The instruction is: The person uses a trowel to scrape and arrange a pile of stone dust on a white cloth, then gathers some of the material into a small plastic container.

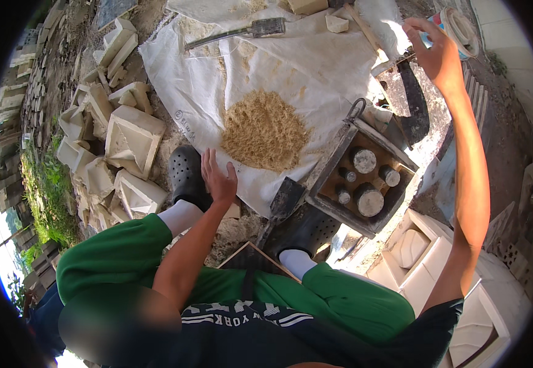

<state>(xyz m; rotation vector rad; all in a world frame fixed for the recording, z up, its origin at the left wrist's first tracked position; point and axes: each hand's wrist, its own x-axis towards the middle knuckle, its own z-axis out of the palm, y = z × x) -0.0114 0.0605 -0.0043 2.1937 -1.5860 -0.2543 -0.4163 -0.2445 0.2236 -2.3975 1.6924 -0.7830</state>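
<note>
Cast blocks (133, 136): pale stone-coloured pieces piled on the ground, beside the left edge of the white sack cloth.
Left hand (218, 178): open, fingers apart, holding nothing; it hovers over the near edge of the white sack cloth (291, 58), just beside the black clog (187, 175).
Sawdust heap (264, 130): a tan pile on the middle of the cloth, a little beyond the left hand and not touching it.
Trowel (242, 32): lies flat near the far edge of the cloth.
Spade (279, 208): dark blade on the ground at the near right corner of the cloth, its handle between the knees.
Metal mould box (364, 178): square frame with round cores inside, on the ground right of the heap.
Right hand (435, 52): raised high at the far right, fingers closed around a small round tin (456, 27).
</note>
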